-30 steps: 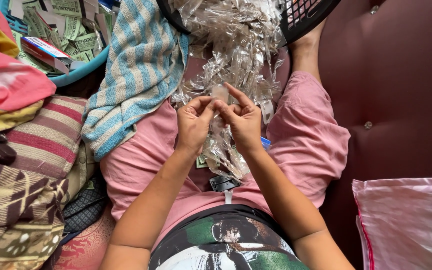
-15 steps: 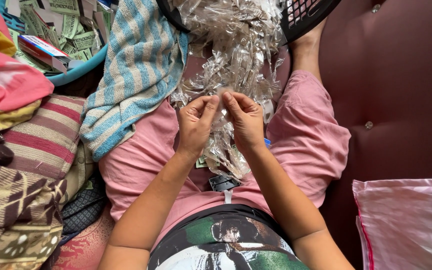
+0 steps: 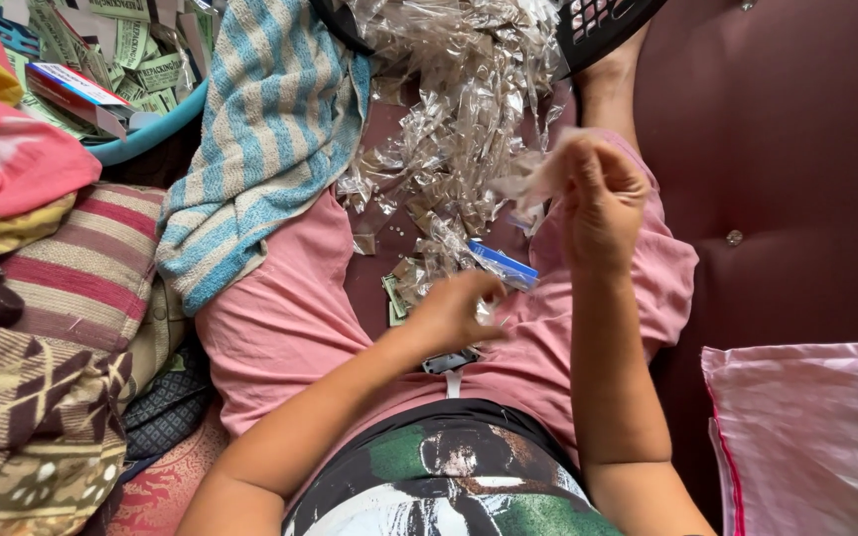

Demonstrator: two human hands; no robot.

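I sit with pink shorts on, legs out on a dark red seat. A heap of clear plastic wrapper scraps (image 3: 459, 109) lies between my knees, spilling from a black mesh basket (image 3: 603, 25). My right hand (image 3: 598, 203) is raised over my right thigh, fingers pinched on a blurred clear wrapper scrap. My left hand (image 3: 454, 313) is low in my lap, fingers closed around something small that I cannot make out, beside a small blue and white packet (image 3: 503, 265) and a green paper slip (image 3: 394, 293).
A blue and white striped towel (image 3: 265, 129) drapes over my left thigh. A blue tub (image 3: 151, 134) of green paper slips and a red and blue box (image 3: 76, 94) is at the upper left. Folded patterned fabrics (image 3: 42, 328) pile on the left; a pink cushion (image 3: 816, 437) lies at right.
My hands were together pinching at a wrapper in the pile. They have parted: the right rose up and right with a scrap, the left dropped into my lap.
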